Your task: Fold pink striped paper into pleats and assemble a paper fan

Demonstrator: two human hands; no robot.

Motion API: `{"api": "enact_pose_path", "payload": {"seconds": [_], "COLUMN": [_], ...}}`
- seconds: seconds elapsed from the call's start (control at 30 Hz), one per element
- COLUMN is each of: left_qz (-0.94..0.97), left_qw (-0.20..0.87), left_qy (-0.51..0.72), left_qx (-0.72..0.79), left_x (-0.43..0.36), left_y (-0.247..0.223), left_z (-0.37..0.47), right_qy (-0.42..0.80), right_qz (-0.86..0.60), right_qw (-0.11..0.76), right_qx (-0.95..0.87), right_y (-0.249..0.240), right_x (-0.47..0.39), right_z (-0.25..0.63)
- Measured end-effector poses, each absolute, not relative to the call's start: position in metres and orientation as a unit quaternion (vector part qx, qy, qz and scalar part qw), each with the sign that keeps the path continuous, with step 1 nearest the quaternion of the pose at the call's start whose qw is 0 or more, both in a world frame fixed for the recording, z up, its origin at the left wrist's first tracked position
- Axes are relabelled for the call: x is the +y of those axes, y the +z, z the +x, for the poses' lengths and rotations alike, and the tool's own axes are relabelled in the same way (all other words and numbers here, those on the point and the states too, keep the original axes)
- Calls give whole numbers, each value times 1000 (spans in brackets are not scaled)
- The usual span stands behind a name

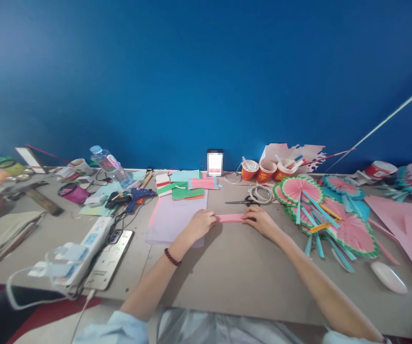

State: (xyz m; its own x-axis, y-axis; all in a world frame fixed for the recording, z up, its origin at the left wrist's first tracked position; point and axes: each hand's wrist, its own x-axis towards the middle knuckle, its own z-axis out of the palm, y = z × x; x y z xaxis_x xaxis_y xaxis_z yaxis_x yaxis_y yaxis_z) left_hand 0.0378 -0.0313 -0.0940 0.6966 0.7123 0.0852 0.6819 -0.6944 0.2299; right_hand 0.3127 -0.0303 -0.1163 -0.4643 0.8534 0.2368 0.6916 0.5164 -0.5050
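In the head view, the left hand (202,223) and the right hand (258,221) pinch with their fingers (211,218) opposite ends of a pink strip (229,218) over the desk (234,272), apparently a folding step, whose next move seems to need even edges.

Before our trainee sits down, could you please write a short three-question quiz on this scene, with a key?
1. True or false: the left hand and the right hand both hold the pink strip.

2. Which of these lies just beyond the right hand?
A) power strip
B) scissors
C) phone

3. Fill in the blank: the dark beaded bracelet is worn on the ____ wrist.

Key: 1. True. 2. B. 3. left.
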Motion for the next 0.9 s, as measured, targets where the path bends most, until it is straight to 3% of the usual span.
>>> {"api": "enact_pose_path", "payload": {"seconds": [0.33,0.67,0.77,0.9], "left_qz": [916,906,889,842], "left_qw": [7,-7,23,143], "left_qy": [107,166,225,330], "left_qx": [387,388,398,403], "left_x": [-39,-37,-38,-42], "left_y": [-110,-123,-121,-113], "left_z": [36,37,37,34], "right_qy": [23,-2,6,55], "right_qz": [-438,-440,-443,-452], "right_qw": [226,255,267,311], "right_qx": [-870,-861,-856,-834], "right_y": [-128,-135,-130,-124], "right_x": [-43,-44,-45,-46], "right_z": [308,301,300,299]}}
